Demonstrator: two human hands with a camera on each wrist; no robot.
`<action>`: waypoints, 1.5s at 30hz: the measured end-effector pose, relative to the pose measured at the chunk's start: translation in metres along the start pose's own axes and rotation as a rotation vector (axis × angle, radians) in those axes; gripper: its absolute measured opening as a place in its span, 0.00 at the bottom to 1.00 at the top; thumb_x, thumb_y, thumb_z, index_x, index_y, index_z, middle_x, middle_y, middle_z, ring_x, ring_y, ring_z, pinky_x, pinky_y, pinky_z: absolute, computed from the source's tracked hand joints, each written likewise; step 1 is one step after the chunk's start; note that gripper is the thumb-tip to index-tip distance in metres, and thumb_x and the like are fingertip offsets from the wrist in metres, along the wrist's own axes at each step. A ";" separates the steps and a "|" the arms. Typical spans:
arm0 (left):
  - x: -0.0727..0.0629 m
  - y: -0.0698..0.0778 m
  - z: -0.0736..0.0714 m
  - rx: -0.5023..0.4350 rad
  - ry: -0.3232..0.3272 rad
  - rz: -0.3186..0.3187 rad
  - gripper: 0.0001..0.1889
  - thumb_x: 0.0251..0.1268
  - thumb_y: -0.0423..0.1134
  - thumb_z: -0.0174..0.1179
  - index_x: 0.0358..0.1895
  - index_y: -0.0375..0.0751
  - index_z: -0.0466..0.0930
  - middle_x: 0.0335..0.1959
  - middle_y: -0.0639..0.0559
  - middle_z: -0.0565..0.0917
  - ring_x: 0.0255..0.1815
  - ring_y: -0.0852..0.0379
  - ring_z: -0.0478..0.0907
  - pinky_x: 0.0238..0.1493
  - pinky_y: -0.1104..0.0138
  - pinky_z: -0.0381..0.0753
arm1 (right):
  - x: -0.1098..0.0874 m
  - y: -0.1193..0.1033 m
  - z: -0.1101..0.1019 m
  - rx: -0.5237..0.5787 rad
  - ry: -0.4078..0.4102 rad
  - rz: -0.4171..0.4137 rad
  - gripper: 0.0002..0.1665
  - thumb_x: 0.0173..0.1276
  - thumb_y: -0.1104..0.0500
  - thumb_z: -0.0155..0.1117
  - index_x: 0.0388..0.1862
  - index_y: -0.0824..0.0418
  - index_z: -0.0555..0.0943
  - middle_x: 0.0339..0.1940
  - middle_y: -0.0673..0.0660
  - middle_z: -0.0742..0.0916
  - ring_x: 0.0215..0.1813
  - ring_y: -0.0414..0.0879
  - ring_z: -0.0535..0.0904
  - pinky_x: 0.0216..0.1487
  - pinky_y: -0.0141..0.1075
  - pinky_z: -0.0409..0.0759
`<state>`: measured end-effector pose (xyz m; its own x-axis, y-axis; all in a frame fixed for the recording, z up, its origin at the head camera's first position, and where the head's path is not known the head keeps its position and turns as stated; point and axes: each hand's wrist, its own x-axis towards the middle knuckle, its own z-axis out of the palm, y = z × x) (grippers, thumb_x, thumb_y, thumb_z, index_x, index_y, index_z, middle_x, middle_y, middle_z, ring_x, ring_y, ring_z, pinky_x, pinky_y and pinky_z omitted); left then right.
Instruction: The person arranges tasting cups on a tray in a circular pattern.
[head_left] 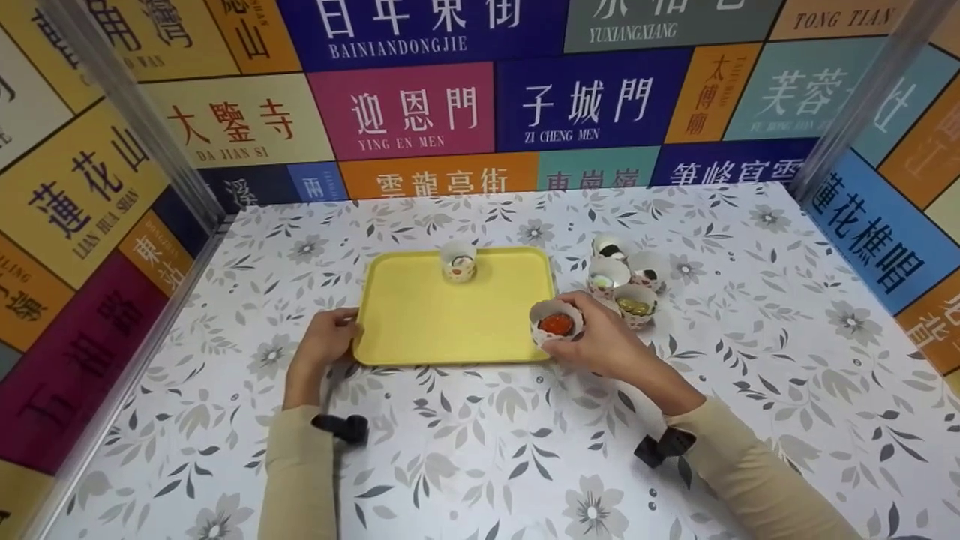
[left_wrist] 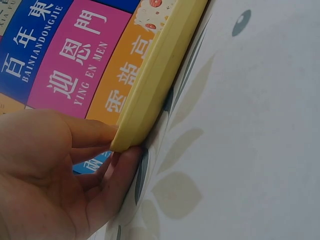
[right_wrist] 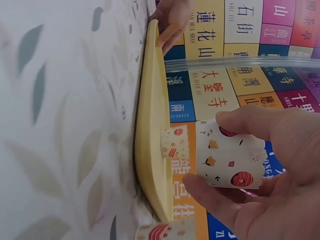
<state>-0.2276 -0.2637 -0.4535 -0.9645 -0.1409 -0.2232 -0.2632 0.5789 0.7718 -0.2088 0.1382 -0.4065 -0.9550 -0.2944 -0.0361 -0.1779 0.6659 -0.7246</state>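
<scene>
"Where are the hands?"

"Picture the tray (head_left: 450, 334) as a clock. At 8, the left hand (head_left: 322, 341) pinches its rim. Between 3 and 4, the right hand (head_left: 604, 341) curls thumb and fingers round a cup (right_wrist: 231, 157) with red filling (head_left: 556, 324), raised above the tray."

"Handled well, how?"

"I'd advise a light grip, cup level, left hand steadying the tray."

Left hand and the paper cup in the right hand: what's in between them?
In the head view, just the yellow tray's bare surface lies between the left hand and that paper cup.
</scene>
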 end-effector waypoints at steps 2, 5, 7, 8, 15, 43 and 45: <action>0.000 0.000 0.000 -0.004 0.002 0.000 0.23 0.75 0.33 0.48 0.70 0.31 0.71 0.62 0.29 0.79 0.51 0.44 0.84 0.45 0.64 0.83 | 0.005 -0.005 0.002 0.003 -0.007 0.013 0.40 0.61 0.50 0.74 0.69 0.56 0.70 0.64 0.60 0.80 0.60 0.55 0.78 0.60 0.50 0.77; -0.001 0.001 0.000 -0.007 0.004 0.002 0.23 0.75 0.33 0.48 0.69 0.31 0.72 0.60 0.29 0.80 0.49 0.46 0.84 0.42 0.66 0.82 | 0.011 -0.011 0.005 0.020 -0.024 0.017 0.39 0.61 0.51 0.74 0.69 0.57 0.69 0.67 0.61 0.78 0.64 0.56 0.76 0.64 0.52 0.74; -0.001 0.001 0.000 -0.002 0.006 0.006 0.23 0.75 0.33 0.49 0.69 0.31 0.72 0.60 0.29 0.80 0.49 0.46 0.84 0.43 0.66 0.82 | 0.015 -0.014 0.009 0.031 -0.024 0.008 0.38 0.61 0.52 0.74 0.68 0.57 0.70 0.67 0.61 0.78 0.65 0.56 0.76 0.65 0.52 0.74; -0.001 0.001 -0.001 -0.001 0.007 0.004 0.23 0.75 0.33 0.49 0.69 0.31 0.72 0.60 0.29 0.80 0.49 0.46 0.84 0.44 0.66 0.82 | 0.016 -0.015 0.010 0.034 -0.022 0.006 0.38 0.61 0.52 0.74 0.67 0.58 0.70 0.66 0.61 0.79 0.64 0.56 0.76 0.65 0.52 0.74; 0.000 0.000 -0.003 -0.008 -0.006 -0.010 0.23 0.74 0.33 0.48 0.70 0.31 0.71 0.63 0.30 0.78 0.53 0.45 0.83 0.47 0.65 0.82 | 0.031 -0.026 0.023 0.061 0.027 0.009 0.36 0.60 0.53 0.75 0.65 0.57 0.72 0.64 0.60 0.81 0.63 0.55 0.77 0.63 0.50 0.75; 0.001 0.000 0.000 -0.018 0.008 -0.038 0.24 0.74 0.33 0.48 0.70 0.32 0.70 0.62 0.30 0.78 0.53 0.46 0.82 0.48 0.64 0.81 | 0.093 -0.034 0.056 0.251 0.098 0.190 0.38 0.59 0.59 0.73 0.69 0.58 0.70 0.66 0.60 0.79 0.66 0.53 0.74 0.70 0.43 0.71; 0.002 0.000 0.000 -0.020 0.012 -0.030 0.24 0.74 0.33 0.49 0.70 0.31 0.70 0.62 0.29 0.78 0.52 0.46 0.82 0.46 0.65 0.81 | 0.097 -0.033 0.056 0.254 0.107 0.202 0.38 0.59 0.59 0.72 0.69 0.59 0.69 0.66 0.60 0.78 0.66 0.53 0.74 0.70 0.43 0.71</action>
<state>-0.2292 -0.2634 -0.4538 -0.9563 -0.1674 -0.2397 -0.2923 0.5579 0.7767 -0.2825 0.0488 -0.4243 -0.9868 -0.0915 -0.1334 0.0691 0.5071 -0.8591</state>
